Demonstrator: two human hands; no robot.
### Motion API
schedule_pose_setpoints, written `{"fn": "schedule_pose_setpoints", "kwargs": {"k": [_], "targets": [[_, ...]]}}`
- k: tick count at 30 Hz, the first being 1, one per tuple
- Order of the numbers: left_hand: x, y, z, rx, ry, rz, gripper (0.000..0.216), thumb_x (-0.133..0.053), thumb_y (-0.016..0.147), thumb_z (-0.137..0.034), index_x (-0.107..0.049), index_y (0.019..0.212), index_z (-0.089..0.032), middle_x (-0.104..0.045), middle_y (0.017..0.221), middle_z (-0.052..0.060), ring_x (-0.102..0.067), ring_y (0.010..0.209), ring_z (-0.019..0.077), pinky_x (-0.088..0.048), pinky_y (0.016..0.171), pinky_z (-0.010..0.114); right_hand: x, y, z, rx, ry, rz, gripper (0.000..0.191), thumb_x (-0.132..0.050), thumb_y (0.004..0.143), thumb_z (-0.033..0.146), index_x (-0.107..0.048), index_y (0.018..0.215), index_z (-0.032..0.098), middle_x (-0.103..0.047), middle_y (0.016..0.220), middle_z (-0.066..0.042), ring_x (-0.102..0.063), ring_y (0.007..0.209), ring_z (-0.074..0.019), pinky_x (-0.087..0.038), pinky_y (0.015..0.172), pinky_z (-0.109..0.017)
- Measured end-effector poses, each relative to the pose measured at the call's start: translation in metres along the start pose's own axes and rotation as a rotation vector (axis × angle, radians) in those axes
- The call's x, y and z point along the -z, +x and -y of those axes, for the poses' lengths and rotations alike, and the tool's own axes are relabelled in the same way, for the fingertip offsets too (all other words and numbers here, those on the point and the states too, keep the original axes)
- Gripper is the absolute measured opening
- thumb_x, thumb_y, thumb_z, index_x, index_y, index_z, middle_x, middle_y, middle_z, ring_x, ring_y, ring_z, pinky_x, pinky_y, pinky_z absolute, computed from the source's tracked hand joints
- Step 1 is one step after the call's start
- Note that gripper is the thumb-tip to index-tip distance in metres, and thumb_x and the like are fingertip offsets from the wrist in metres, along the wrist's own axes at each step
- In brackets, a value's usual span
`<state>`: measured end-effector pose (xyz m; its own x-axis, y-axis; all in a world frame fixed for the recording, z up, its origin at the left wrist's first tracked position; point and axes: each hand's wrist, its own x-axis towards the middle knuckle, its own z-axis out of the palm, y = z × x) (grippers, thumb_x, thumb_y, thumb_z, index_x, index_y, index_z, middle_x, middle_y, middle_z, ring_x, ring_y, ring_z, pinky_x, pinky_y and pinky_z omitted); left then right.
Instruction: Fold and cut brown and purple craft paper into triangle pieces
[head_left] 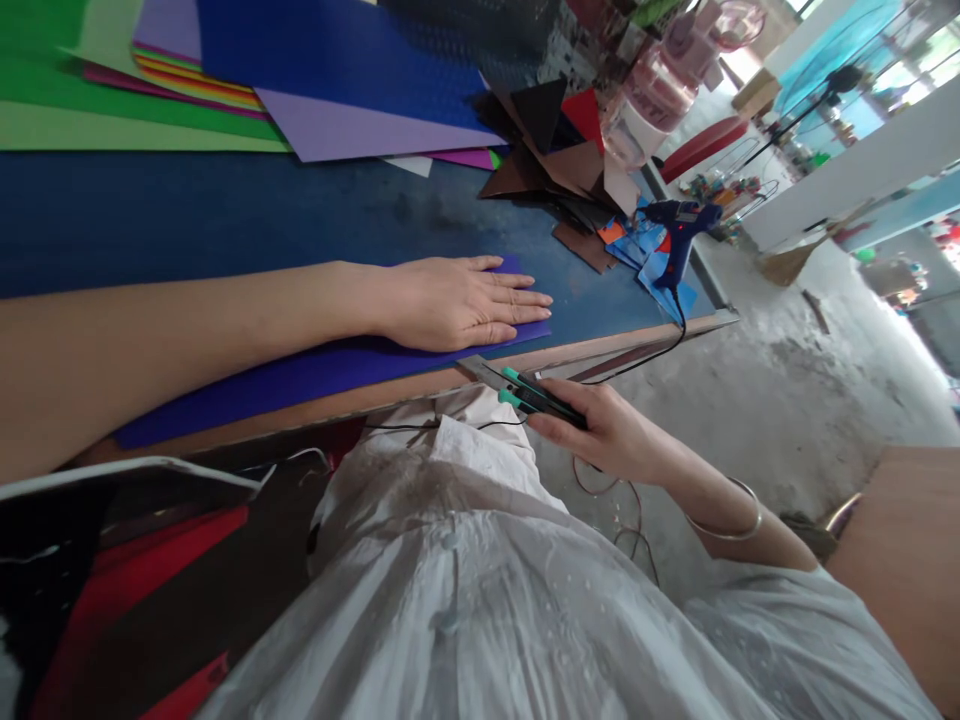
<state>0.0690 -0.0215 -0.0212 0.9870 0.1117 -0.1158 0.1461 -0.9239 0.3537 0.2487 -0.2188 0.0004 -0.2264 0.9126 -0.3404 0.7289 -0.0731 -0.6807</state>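
My left hand lies flat, fingers stretched out, on a purple sheet that runs along the near edge of the blue table. My right hand is closed round the handles of a pair of scissors with teal and black grips. The scissors' blades point at the sheet's edge beside the table rim, just below my left hand. A thin bangle sits on my right wrist.
Stacked coloured sheets in green, purple and blue cover the far left of the table. Brown, black and red offcuts lie at the far end. A blue glue gun stands on blue scraps, its cable hanging over the edge. Concrete floor lies to the right.
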Motion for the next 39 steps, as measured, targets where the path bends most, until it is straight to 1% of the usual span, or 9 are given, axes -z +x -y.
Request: {"fn": "schedule_pose_setpoints", "kwargs": {"k": [8,13,19,23,26,29,32,36,39], "targets": [[0.0,0.0,-0.001,-0.021,-0.006,-0.019,0.063,-0.031,0.105,-0.042,-0.038,0.167,-0.033,-0.031,0.176,-0.01,-0.018,0.168,0.0227,-0.003,0.136,0.04,-0.003,0.0,0.004,0.002,-0.024,0.001,0.028,-0.056,0.104,0.047,-0.056,0.091,0.021,-0.046,0.067,0.007,-0.037,0.06,-0.0093,-0.031,0.057,-0.026],[0.001,-0.001,-0.001,-0.03,-0.053,-0.026,0.062,-0.033,0.105,-0.041,-0.039,0.167,-0.036,-0.034,0.175,-0.011,-0.019,0.167,0.0236,-0.005,0.136,0.041,-0.005,0.001,0.005,-0.02,-0.021,0.003,0.028,-0.056,0.103,0.046,-0.054,0.09,0.021,-0.045,0.066,0.008,-0.037,0.059,-0.009,-0.031,0.057,-0.025],[0.001,0.002,0.0,0.001,-0.029,0.01,0.062,-0.032,0.107,-0.044,-0.034,0.168,-0.036,-0.029,0.177,-0.011,-0.014,0.168,0.0238,-0.002,0.136,0.043,-0.008,0.004,0.009,0.005,-0.011,-0.009,0.029,-0.056,0.103,0.047,-0.053,0.089,0.022,-0.043,0.065,0.008,-0.037,0.058,-0.0091,-0.031,0.056,-0.025],[0.0,0.002,0.0,-0.029,-0.057,-0.012,0.062,-0.034,0.106,-0.041,-0.039,0.167,-0.035,-0.033,0.176,-0.01,-0.017,0.168,0.0236,-0.004,0.136,0.042,-0.01,0.004,0.011,-0.001,0.0,0.012,0.029,-0.056,0.103,0.047,-0.053,0.089,0.022,-0.044,0.065,0.008,-0.037,0.058,-0.009,-0.031,0.055,-0.025],[0.001,0.001,0.0,-0.019,-0.071,-0.022,0.061,-0.035,0.105,-0.04,-0.04,0.166,-0.036,-0.035,0.175,-0.011,-0.018,0.167,0.0242,-0.004,0.136,0.042,-0.012,0.004,0.01,0.014,-0.002,-0.002,0.028,-0.056,0.103,0.046,-0.052,0.089,0.022,-0.044,0.065,0.008,-0.036,0.058,-0.0089,-0.03,0.056,-0.025],[0.001,0.002,-0.001,-0.005,-0.057,-0.011,0.062,-0.035,0.105,-0.041,-0.038,0.166,-0.036,-0.034,0.175,-0.012,-0.017,0.167,0.0242,-0.004,0.136,0.042,-0.014,0.005,0.009,0.036,-0.007,-0.007,0.03,-0.056,0.103,0.046,-0.05,0.086,0.022,-0.043,0.064,0.008,-0.036,0.057,-0.0087,-0.03,0.056,-0.026],[0.001,0.001,-0.001,-0.022,-0.056,-0.009,0.062,-0.035,0.105,-0.041,-0.039,0.166,-0.036,-0.033,0.176,-0.011,-0.017,0.168,0.0234,-0.003,0.136,0.042,-0.015,0.004,0.009,0.008,-0.004,0.02,0.029,-0.056,0.104,0.047,-0.053,0.091,0.022,-0.046,0.065,0.008,-0.038,0.058,-0.0087,-0.031,0.056,-0.025],[0.0,0.001,-0.001,-0.037,-0.073,-0.047,0.062,-0.036,0.103,-0.04,-0.042,0.165,-0.034,-0.037,0.174,-0.011,-0.019,0.167,0.0246,-0.005,0.136,0.041,-0.017,0.005,0.01,0.029,0.012,0.01,0.029,-0.057,0.104,0.047,-0.052,0.088,0.022,-0.047,0.066,0.008,-0.039,0.059,-0.0088,-0.032,0.056,-0.025],[0.001,0.001,-0.002,-0.023,-0.068,-0.034,0.062,-0.036,0.104,-0.039,-0.042,0.165,-0.034,-0.038,0.174,-0.012,-0.019,0.167,0.0249,-0.005,0.136,0.041,-0.018,0.005,0.011,0.025,0.026,0.014,0.029,-0.057,0.104,0.047,-0.052,0.09,0.022,-0.045,0.063,0.009,-0.039,0.056,-0.0084,-0.032,0.056,-0.026]]}}
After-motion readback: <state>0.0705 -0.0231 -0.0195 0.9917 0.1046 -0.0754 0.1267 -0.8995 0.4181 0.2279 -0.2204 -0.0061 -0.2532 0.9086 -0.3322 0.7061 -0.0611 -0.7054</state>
